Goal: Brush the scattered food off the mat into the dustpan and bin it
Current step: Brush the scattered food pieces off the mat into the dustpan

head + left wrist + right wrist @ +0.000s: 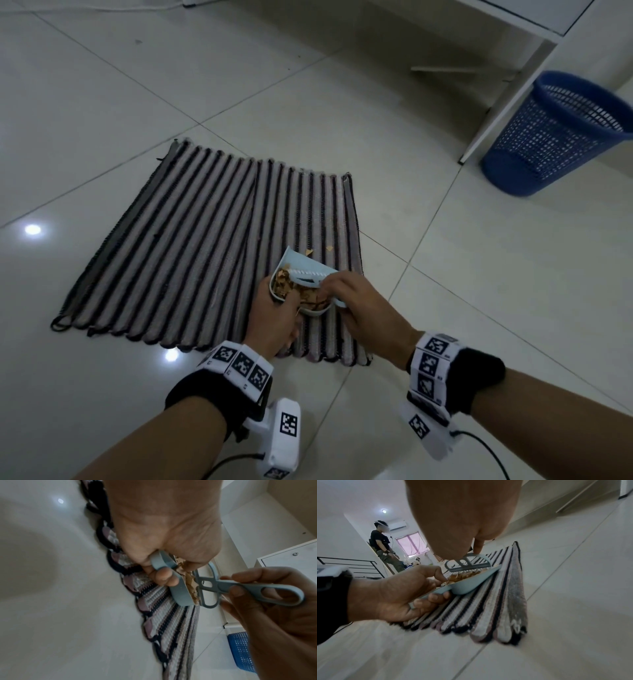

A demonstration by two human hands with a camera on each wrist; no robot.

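Note:
A striped mat [191, 240] lies on the tiled floor. At its near right part my left hand [277, 308] grips the handle of a light-blue dustpan [305, 265], tilted with its mouth toward the far side. Brown food scraps [284, 279] are piled inside the pan. My right hand [339, 291] pinches the handle of a small blue brush [240, 588], whose head lies across the pan over the scraps. Two crumbs [310, 253] sit on the mat just beyond the pan's lip. In the right wrist view the pan [471, 584] rests low on the mat [488, 608].
A blue mesh bin [555, 133] stands on the floor to the far right, beside the white leg of a piece of furniture [507, 102]. Another person [385, 550] stands far off in the room, seen in the right wrist view. Bare tiles surround the mat.

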